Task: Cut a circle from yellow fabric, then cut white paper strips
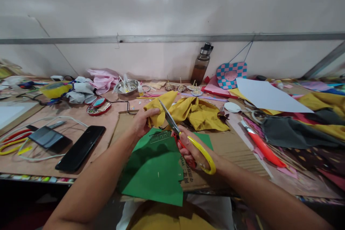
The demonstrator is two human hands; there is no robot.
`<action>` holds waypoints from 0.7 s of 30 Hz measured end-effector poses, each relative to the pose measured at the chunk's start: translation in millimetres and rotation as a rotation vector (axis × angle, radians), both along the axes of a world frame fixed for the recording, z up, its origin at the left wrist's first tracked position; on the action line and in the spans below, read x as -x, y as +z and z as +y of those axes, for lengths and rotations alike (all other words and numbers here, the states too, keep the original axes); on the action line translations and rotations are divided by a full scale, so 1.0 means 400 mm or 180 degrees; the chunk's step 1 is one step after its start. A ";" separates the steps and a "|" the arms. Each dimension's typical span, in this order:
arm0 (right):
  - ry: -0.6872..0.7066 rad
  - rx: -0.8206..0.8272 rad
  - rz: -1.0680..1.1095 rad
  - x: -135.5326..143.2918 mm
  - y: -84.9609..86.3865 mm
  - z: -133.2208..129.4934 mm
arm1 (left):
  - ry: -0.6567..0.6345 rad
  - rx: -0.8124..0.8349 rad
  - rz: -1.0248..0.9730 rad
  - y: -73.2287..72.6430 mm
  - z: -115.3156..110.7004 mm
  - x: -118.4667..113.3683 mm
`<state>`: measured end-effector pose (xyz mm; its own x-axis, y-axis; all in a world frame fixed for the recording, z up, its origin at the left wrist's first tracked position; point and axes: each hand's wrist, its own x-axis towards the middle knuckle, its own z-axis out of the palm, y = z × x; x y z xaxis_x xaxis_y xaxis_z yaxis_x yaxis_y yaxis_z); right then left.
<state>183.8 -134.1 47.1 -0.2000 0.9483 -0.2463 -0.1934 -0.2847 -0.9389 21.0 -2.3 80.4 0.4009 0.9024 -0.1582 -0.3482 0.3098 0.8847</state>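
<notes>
My left hand (144, 120) pinches the left end of a piece of yellow cloth (202, 111), which spreads rightward in crumpled folds over the table. In my right hand (190, 147) are scissors (207, 163) with one yellow and one red handle loop. Their blades (168, 115) point up and to the left, lying across the cloth close to my left hand. I cannot tell whether the blades are cutting into it. Beneath both hands lies a green sheet (153, 172) with a drawn outline near its top edge, on a cardboard piece (229, 161) printed with characters.
A black phone (81, 148), a dark flat device (50, 139) and a white cable are at left. Toward the back stand a metal bowl (129, 87) and a bottle (201, 65). A red cutter knife (265, 147), white paper (272, 95) and grey cloth (291, 131) lie at right.
</notes>
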 end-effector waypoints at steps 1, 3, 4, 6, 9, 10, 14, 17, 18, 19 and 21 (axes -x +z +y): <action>0.0036 -0.0063 -0.0064 0.000 0.002 -0.001 | 0.0012 0.0009 0.0003 0.000 0.000 0.000; 0.0094 -0.0177 -0.0186 -0.001 0.009 -0.003 | 0.0006 0.0016 -0.0002 0.000 0.000 0.000; 0.0108 -0.0199 -0.0218 -0.001 0.012 -0.004 | -0.0004 0.0017 -0.0008 -0.001 0.000 0.001; 0.0114 -0.0252 -0.0225 -0.001 0.015 -0.004 | -0.0005 0.0019 -0.0011 0.000 0.000 0.002; 0.0107 -0.0314 -0.0175 0.000 0.012 -0.002 | 0.0029 0.0010 0.0021 0.004 -0.002 0.003; 0.0102 -0.0325 -0.0157 0.000 0.010 -0.002 | 0.0033 0.0011 0.0032 0.006 -0.001 0.004; 0.0085 -0.0318 -0.0141 -0.001 0.005 0.000 | 0.0085 0.0014 0.0000 0.010 0.003 0.005; 0.0106 -0.0309 -0.0119 0.000 0.007 -0.001 | 0.0163 0.0030 0.0006 0.011 0.007 0.006; 0.0105 -0.0301 -0.0113 0.001 0.010 -0.002 | 0.0196 0.0055 0.0027 0.011 0.008 0.005; 0.0089 -0.0291 -0.0113 0.002 0.013 -0.003 | 0.0237 0.0091 0.0046 0.012 0.009 0.005; 0.0052 -0.0248 -0.0120 0.006 0.019 -0.004 | 0.0328 0.0199 0.0056 0.013 0.011 0.003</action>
